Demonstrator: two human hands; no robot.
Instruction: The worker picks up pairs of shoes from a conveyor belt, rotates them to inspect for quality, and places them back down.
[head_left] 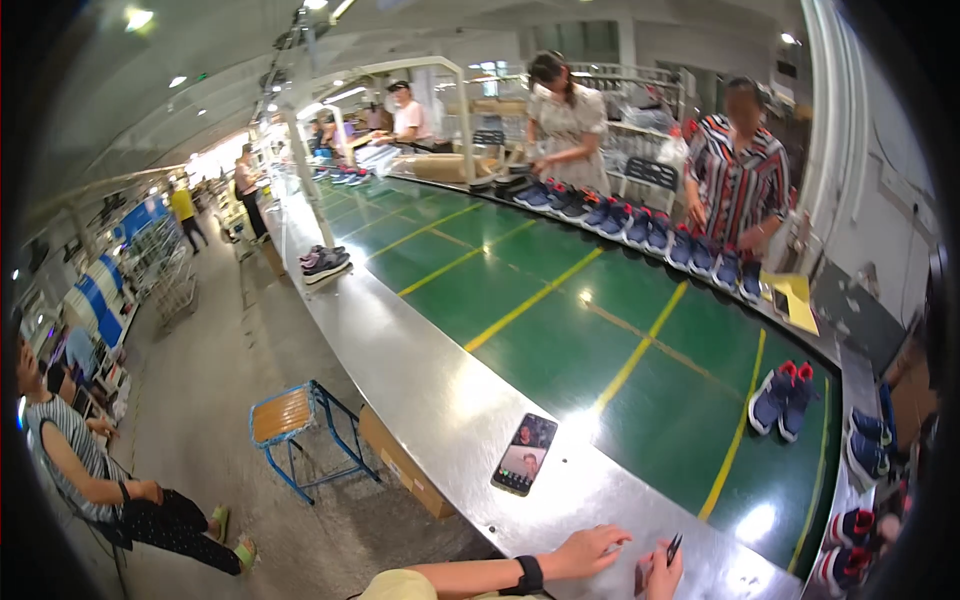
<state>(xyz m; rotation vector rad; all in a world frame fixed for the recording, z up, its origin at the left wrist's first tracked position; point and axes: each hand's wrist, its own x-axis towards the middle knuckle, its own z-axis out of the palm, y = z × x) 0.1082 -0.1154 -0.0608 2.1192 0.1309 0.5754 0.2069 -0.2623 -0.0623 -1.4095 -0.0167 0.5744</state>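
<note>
left hand (592, 551) near phone (525, 455) — open metal ledge (556, 508) between — belt (665, 440) alongside

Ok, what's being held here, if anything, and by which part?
The right hand grips a small dark pointed tool by its lower part, tip sticking up; its exact kind is unclear. The left hand holds nothing visible.

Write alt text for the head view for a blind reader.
A person's right hand holds a thin dark object beside their left hand at a metal ledge. A phone lies nearby; shoes line the far side of a green worktop.
</note>
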